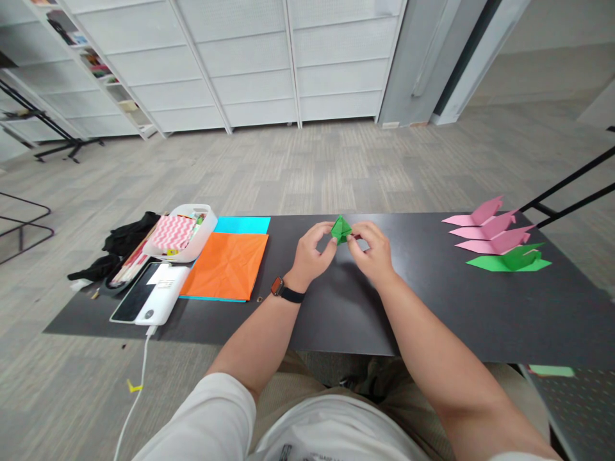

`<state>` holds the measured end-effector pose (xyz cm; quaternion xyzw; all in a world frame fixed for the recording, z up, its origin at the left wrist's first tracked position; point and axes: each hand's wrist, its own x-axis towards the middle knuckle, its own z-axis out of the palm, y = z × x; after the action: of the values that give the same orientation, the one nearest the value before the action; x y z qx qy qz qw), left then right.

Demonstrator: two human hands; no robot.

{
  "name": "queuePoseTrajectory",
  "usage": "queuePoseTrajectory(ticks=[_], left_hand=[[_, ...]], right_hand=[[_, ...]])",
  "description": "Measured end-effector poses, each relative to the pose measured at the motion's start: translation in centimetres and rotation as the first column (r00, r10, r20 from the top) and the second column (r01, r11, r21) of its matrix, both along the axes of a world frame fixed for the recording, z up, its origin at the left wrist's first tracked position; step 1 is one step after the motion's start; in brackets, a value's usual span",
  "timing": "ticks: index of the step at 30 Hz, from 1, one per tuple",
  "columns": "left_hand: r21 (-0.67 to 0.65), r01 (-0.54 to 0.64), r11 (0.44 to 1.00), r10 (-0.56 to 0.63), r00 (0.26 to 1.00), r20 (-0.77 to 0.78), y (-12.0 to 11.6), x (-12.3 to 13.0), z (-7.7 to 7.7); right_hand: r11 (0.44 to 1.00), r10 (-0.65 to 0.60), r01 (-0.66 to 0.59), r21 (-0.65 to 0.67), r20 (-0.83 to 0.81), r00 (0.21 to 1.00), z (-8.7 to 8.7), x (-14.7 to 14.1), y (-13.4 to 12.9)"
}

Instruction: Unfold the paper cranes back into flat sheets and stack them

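A small piece of folded green paper [341,229] is held up between both hands over the middle of the dark table. My left hand [311,254], with a watch on its wrist, pinches the paper's left side between thumb and fingers. On the other side, my right hand [373,251] grips the right edge the same way. The paper comes to a point at its top and shows creased layers. My fingers partly hide its sides.
At the right stand several folded paper birds: pink ones [490,232] and a green one [512,259]. Left lie orange paper [228,266], blue paper [245,225], a white basket [206,232], a phone [135,296] and a cabled white power bank [164,296]. The table [432,307] is narrow.
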<state>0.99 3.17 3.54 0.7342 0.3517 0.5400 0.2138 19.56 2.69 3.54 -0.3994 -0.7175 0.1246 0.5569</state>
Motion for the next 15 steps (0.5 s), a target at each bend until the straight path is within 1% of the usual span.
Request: queuePoseTrajectory(ticks=[3,6,9,13,15], left_hand=[[-0.032,-0.006,0.999,0.006,1.0,-0.004,-0.2,0.0,-0.1],[-0.067,0.007,0.998,-0.007,1.0,0.001,-0.3,0.0,0.0],[-0.041,0.008,0.999,-0.008,1.0,-0.001,-0.1,0.0,0.3],[0.041,-0.069,0.997,0.07,0.997,-0.018,0.0,0.0,0.8],[0.063,-0.085,0.994,0.087,0.996,-0.027,-0.1,0.1,0.9]], right_hand=[[1.0,0.012,-0.012,-0.008,-0.024,1.0,-0.2,0.0,0.1],[0.998,0.041,-0.045,-0.044,-0.1,0.994,-0.6,0.0,0.4],[0.994,0.07,-0.081,-0.079,-0.128,0.989,-0.7,0.1,0.6],[0.999,-0.028,0.025,-0.035,-0.087,0.996,-0.2,0.2,0.4],[0.998,-0.061,0.06,-0.014,-0.066,0.996,0.1,0.2,0.2]])
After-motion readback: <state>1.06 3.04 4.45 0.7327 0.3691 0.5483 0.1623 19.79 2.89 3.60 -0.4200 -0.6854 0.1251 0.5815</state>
